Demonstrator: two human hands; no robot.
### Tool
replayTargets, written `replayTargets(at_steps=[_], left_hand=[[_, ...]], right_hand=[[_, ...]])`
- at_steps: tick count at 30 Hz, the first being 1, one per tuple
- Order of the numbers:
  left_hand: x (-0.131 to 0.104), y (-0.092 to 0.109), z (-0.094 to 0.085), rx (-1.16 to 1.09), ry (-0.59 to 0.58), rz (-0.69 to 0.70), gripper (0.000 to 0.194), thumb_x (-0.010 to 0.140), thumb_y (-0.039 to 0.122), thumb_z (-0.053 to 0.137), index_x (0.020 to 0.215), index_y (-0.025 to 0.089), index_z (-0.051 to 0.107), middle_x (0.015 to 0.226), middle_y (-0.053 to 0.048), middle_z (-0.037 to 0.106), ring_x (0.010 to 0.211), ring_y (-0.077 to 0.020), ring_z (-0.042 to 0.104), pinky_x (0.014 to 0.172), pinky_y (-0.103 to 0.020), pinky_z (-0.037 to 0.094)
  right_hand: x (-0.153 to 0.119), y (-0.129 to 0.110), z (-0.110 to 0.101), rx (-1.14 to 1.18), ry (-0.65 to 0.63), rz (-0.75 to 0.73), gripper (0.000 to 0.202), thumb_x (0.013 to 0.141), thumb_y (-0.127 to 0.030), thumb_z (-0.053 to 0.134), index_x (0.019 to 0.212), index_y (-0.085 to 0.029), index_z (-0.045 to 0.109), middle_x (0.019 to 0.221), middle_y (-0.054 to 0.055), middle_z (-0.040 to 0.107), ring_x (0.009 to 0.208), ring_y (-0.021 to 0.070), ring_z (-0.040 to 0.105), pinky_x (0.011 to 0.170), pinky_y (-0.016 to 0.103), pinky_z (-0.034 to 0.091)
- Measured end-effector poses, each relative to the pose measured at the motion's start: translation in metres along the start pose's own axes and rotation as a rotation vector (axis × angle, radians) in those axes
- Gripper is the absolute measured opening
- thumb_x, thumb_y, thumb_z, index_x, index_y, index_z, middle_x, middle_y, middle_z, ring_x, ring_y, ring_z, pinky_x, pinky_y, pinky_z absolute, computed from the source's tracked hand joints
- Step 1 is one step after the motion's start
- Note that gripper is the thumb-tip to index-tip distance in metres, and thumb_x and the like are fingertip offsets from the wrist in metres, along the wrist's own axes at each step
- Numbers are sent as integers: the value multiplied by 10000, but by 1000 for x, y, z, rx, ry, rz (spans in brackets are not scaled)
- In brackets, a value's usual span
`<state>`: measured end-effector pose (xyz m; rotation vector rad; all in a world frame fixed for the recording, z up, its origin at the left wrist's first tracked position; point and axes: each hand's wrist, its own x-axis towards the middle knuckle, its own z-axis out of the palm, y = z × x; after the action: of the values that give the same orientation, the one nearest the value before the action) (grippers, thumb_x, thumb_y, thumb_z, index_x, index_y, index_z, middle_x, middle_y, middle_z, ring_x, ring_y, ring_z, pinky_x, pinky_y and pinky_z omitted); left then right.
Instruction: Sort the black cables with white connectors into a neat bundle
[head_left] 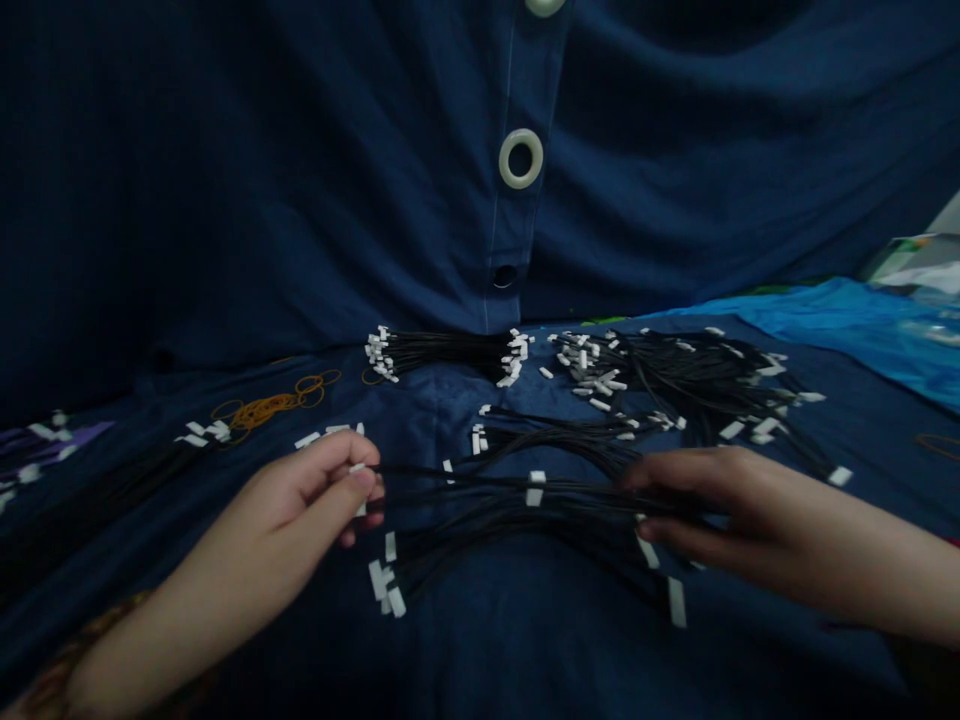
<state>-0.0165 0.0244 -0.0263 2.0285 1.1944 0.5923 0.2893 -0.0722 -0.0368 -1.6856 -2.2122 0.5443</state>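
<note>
1. Your left hand [315, 490] comes in from the lower left, palm turned inward, thumb and forefinger pinched on the white connector [358, 470] at one end of a thin black wire.
2. Your right hand [705, 500] reaches in from the lower right, lying flat and low, its fingers spread over the loose black wires [525, 505]; whether they actually grip any strand, you cannot tell, because the fingertips sink into the dark bundle.
3. The loose wires run straight between your two sets of fingers, with more white connectors scattered just below your left fingertips.
4. Beyond your fingertips lie a tied bundle [450, 352] and a bigger tangled heap [690, 385] (both black with white plastic ends).
5. Past your left knuckles sit orange rubber bands [270, 405], thin and looped.
6. Everything rests on dark blue cloth [225, 200], soft and creased, with a pale ring eyelet [520, 158]; the dim light swallows the far-left wires, and both forearms are cut off by the frame.
</note>
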Motion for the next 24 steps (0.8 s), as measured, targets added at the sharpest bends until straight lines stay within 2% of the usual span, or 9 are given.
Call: replayTargets(at_steps=[4,8,11,13,14,17,19,21,24], left_hand=[[2,4,-7,-114,21,-50,167,843,321,410,754,194,469,520,65,512,492,-88,491,509,-176,413],[7,2,-15,-164,73,-84,136,831,305,454,875,182,492,513,74,508,473,-88,494,486,-184,415],[9,1,-23,-342,184,-84,165,828,209,473,989,182,498,508,80,476,471,-82,472,455,-176,411],[10,2,-28,-485,260,-52,160,818,121,454,956,172,517,501,76,444,468,-72,438,435,-166,403],[10,3,-30,-547,285,-38,169,811,86,443,936,165,525,502,72,434,465,-67,423,428,-163,403],[9,5,-34,-640,311,-41,186,814,51,426,928,149,535,518,57,440,465,-63,420,419,-166,420],[7,5,-34,-659,312,-54,173,830,65,426,936,149,534,523,53,439,472,-62,423,424,-166,426],[5,5,-32,-673,283,-76,159,849,89,429,949,161,530,524,55,439,484,-63,430,440,-164,432],[1,6,-26,-707,215,-75,150,867,127,440,987,182,513,532,58,462,494,-68,451,462,-170,443]], right_hand=[[-1,12,-4,-90,-209,81,180,781,-256,547,945,-238,619,789,1,646,660,165,613,567,240,482],[3,26,-11,56,-220,100,308,758,-306,573,1053,-221,593,868,24,657,722,191,631,553,234,502],[5,38,-18,108,-229,83,255,774,-333,555,996,-226,616,878,14,655,751,194,626,600,250,508],[5,48,-22,7,-140,87,218,804,-282,475,946,-236,634,865,20,652,747,196,618,622,270,494],[5,52,-24,-91,-41,114,232,804,-250,439,921,-235,638,851,32,651,738,207,615,625,293,483],[4,59,-26,-384,410,282,224,790,-258,425,893,-197,614,756,104,622,669,278,589,589,379,428],[6,55,-23,-425,631,356,271,857,-344,371,956,-178,561,730,122,592,642,284,568,554,375,404],[10,44,-14,-358,676,304,326,915,-378,270,1021,-179,505,803,126,585,697,259,566,579,354,420],[18,19,11,-227,534,67,275,915,-291,296,1092,-179,474,1005,114,579,874,230,566,726,341,451]])
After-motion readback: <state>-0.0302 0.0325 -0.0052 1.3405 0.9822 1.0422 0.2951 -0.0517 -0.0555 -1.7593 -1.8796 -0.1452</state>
